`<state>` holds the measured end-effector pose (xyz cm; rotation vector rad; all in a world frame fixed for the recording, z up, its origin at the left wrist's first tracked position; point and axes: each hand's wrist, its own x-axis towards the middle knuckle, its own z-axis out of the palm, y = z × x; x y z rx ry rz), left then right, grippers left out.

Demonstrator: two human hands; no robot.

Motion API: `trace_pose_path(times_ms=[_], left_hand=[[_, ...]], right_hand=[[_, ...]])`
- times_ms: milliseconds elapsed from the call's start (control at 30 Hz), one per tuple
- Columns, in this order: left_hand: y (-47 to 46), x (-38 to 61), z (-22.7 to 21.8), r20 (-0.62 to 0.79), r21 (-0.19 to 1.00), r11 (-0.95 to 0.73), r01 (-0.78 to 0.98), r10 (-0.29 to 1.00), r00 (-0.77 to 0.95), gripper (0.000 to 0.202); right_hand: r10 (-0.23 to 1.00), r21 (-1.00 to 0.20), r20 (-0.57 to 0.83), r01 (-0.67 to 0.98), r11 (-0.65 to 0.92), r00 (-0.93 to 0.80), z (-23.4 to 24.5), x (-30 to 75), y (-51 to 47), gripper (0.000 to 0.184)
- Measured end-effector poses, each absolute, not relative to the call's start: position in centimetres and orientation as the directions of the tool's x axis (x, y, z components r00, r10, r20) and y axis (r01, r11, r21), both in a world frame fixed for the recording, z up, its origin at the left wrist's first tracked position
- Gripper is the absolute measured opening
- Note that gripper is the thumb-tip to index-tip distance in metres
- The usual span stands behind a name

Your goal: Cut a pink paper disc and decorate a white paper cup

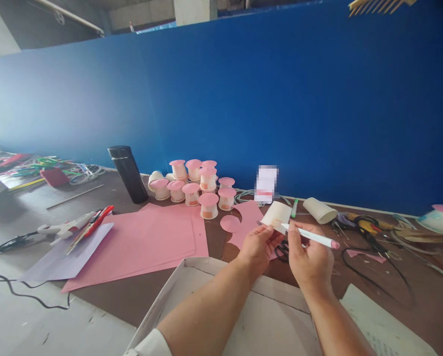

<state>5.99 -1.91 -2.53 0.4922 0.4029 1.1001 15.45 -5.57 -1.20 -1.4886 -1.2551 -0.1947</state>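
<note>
My left hand grips a white paper cup tilted on its side, fingers closed around its lower part. In my right hand is a white marker with a pink end, its tip at the cup's side. A faint orange-brown mark shows on the cup near the tip. Just left of the cup lie a pink paper disc and a pink sheet with round cut-outs. Black-handled scissors are partly hidden behind my hands.
Several paper cups with pink disc tops stand by the blue partition. A black flask, pink sheets, a glue gun and red-handled tool are left. A bare cup and cables lie right. A shallow box is below my arms.
</note>
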Motion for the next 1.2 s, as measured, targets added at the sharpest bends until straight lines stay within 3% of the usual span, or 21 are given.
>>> trace_pose_path(times_ms=[1200], left_hand=[[-1.89, 6.11, -2.77, -0.056, 0.55, 0.363, -0.752, 0.915, 0.401, 0.019]], right_hand=[[0.588, -0.595, 0.696, 0.789, 0.152, 0.412, -1.4, 15.51, -5.48, 0.029]])
